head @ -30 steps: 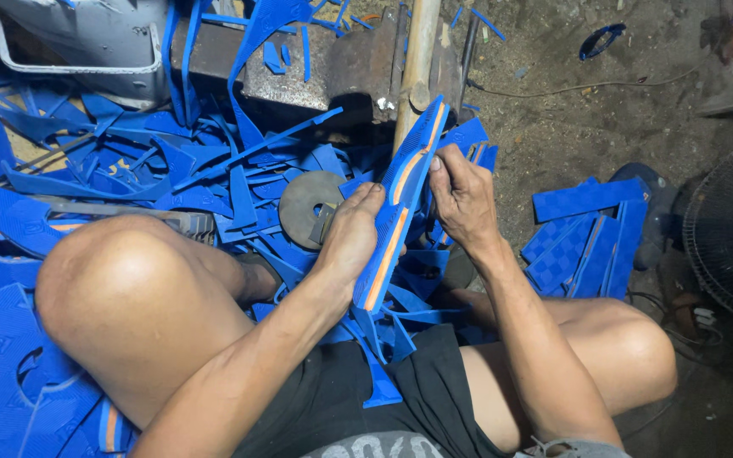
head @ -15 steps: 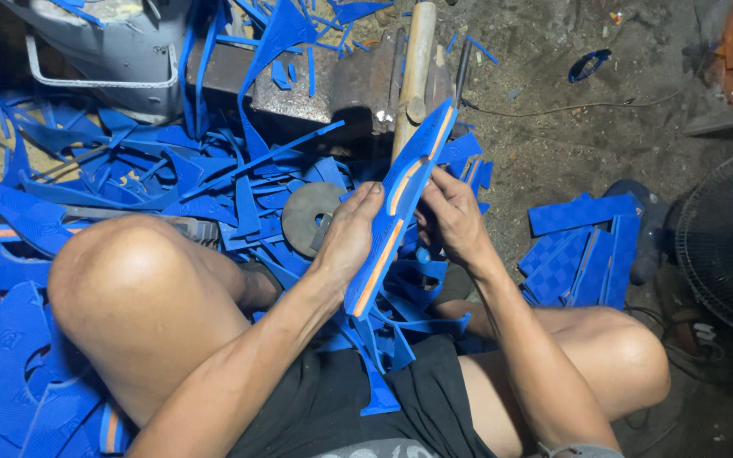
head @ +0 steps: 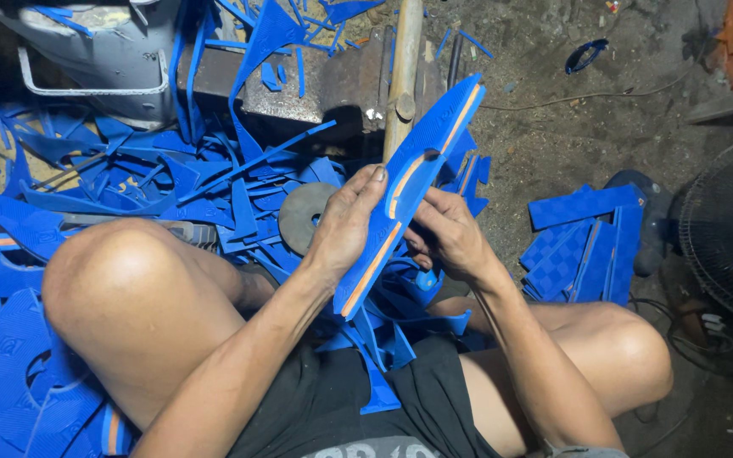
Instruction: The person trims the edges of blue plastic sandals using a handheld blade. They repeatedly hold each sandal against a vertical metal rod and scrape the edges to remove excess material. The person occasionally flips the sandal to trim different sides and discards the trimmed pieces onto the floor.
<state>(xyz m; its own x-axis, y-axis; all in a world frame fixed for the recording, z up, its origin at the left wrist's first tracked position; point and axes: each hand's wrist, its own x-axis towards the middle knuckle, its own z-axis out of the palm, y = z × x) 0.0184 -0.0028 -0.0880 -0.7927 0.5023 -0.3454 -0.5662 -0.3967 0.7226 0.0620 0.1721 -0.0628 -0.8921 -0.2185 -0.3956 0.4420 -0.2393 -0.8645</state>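
Blue sole [head: 409,191] pinched between left hand [head: 345,225] and right hand [head: 447,233] (tilted).

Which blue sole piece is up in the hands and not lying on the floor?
The long blue sole with orange stripes, held between the left hand and right hand. The other blue pieces lie on the floor.

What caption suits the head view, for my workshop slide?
Both hands, left hand and right hand, hold a blue sandal sole above blue offcuts.

Blue foam sandal sole [head: 409,191] with orange edge stripe, held on edge, tilted, long axis running 1 to 7 o'clock, above blue offcuts between the knees.
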